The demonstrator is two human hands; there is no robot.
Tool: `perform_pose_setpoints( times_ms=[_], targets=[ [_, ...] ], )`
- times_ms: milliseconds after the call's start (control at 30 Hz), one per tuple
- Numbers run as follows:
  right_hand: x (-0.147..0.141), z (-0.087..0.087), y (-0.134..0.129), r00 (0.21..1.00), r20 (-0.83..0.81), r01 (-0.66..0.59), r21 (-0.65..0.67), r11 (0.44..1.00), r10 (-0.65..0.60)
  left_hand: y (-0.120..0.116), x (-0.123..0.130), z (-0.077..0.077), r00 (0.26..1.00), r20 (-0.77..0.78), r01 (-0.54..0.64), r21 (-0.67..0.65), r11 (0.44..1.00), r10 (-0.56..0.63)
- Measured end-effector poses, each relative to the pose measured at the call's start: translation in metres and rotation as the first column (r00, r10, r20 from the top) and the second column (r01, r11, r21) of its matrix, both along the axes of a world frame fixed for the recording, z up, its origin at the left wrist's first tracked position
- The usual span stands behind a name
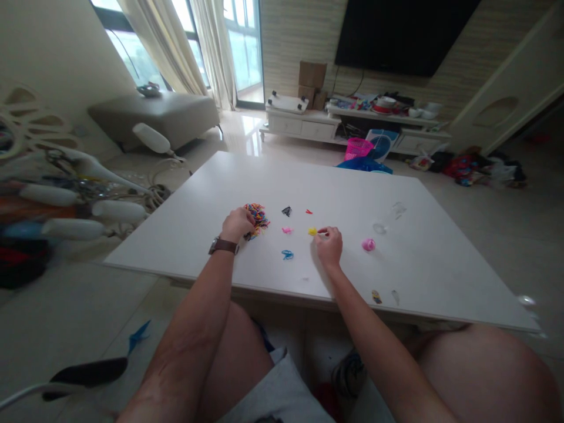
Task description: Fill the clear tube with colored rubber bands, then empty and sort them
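At the left edge of a mixed heap of small coloured rubber bands [259, 220], my left hand [238, 223] has its fingers bent down into the bands; what they pinch is hidden. My right hand [329, 243] is closed in a pinch beside a small yellow cluster [312, 231], and anything between its fingertips is too small to name. Between the hands lie a black cluster [286, 211], a pink cluster [287, 230] and a blue cluster [288, 254]. A few red pieces [309, 211] rest beyond the yellow ones.
All this lies on a white table [264, 170]. To the right are a pink round item [368, 244], a clear plastic container [392, 216] on its side and two small flat pieces near the front edge, one a yellow-and-dark piece [376, 296]. A pink basket [356, 148] stands beyond the table.
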State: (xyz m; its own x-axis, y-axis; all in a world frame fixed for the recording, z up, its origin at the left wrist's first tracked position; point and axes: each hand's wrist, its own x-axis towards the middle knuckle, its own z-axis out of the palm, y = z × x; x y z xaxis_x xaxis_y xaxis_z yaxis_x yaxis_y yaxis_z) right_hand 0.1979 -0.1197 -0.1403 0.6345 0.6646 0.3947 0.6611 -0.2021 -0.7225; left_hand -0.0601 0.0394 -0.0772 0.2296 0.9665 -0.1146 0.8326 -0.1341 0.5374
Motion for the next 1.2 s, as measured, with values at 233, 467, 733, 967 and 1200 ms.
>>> perform_pose_setpoints(
  times_ms=[233,467,733,967,1200],
  targets=[
    [0.000,-0.001,0.001,1.000,-0.002,-0.007,-0.004,1.000,0.007,-0.001,0.004,0.001,0.994,-0.108,0.005,-0.014,1.000,-0.007],
    [-0.001,0.000,0.000,1.000,-0.014,-0.011,0.003,1.000,0.011,-0.004,0.006,0.009,0.997,0.066,0.048,0.018,0.999,-0.049],
    [-0.001,-0.001,0.001,1.000,-0.002,-0.020,0.024,1.000,0.020,-0.011,0.011,0.009,0.881,0.452,0.193,-0.073,0.979,-0.140],
    [-0.001,0.000,0.000,1.000,-0.005,-0.027,0.019,0.999,0.027,-0.028,0.040,0.009,0.721,0.660,0.392,-0.134,0.910,-0.213],
    [0.000,0.000,0.001,0.999,-0.012,-0.029,0.020,0.999,0.029,-0.029,0.058,-0.004,0.685,0.698,0.416,-0.137,0.899,-0.210]
  ],
)
